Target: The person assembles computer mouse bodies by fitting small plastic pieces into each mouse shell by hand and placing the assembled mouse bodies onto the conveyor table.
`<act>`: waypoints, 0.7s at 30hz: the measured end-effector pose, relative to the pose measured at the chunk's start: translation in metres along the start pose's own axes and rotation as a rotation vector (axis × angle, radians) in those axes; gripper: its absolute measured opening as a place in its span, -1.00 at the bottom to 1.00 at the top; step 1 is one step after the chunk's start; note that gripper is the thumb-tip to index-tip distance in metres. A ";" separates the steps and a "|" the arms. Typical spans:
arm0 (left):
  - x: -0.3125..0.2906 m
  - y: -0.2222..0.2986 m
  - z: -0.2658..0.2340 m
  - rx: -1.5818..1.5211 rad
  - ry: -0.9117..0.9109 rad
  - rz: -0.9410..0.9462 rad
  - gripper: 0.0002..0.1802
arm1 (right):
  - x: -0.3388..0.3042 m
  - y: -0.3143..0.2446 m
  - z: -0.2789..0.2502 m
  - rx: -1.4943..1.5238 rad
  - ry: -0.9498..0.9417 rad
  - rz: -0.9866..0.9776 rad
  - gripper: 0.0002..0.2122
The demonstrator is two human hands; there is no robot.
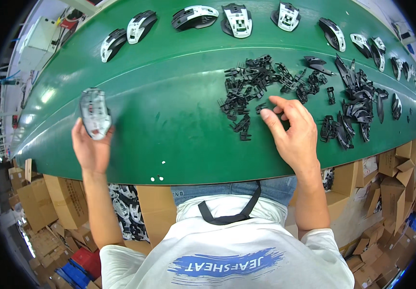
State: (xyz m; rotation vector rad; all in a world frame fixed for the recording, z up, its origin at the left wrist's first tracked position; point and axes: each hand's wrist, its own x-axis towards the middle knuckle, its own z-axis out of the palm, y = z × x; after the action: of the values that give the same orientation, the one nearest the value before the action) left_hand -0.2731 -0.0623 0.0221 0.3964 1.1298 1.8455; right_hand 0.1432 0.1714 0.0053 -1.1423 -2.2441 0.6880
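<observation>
On the left, my left hand (91, 149) is closed around the lower end of a grey-white computer mouse shell (95, 113), slightly blurred, held above the green table. My right hand (292, 130) hovers at the near edge of a pile of small black plastic clips (251, 79). Its thumb and fingers are apart, with no part visible between them. Just beyond the thumb tip is one small black clip (261, 108). Right of this hand is a heap of curved black plastic side pieces (360, 108).
Black-and-white mouse shells, one of them here (237, 21), stand in a row along the far side of the green table (169, 139). Small white dots (161, 178) lie near the front edge. Below are cardboard boxes (66, 200), one holding more shells (127, 212).
</observation>
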 end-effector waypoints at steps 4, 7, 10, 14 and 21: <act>-0.040 -0.053 0.061 -0.310 -0.090 -0.149 -0.34 | 0.002 0.001 0.007 0.026 0.029 -0.023 -0.79; -0.049 -0.083 0.110 -0.460 -0.071 -0.196 -0.23 | 0.002 -0.003 0.000 0.202 -0.028 0.036 -0.90; -0.047 -0.100 0.150 -0.607 -0.221 -0.286 -0.20 | -0.011 -0.010 -0.017 0.190 0.009 0.040 -0.90; -0.062 -0.120 0.190 -0.544 -0.211 -0.287 -0.22 | -0.042 -0.044 -0.038 0.671 0.022 0.105 -0.82; -0.085 -0.134 0.210 -0.182 -0.474 -0.286 -0.15 | -0.036 -0.076 -0.021 0.589 0.131 -0.148 -0.69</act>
State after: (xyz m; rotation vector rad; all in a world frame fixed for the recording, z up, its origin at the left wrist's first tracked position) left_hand -0.0188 0.0029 0.0371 0.5047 0.6512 1.4828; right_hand 0.1323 0.1064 0.0613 -0.6994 -1.8093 1.0812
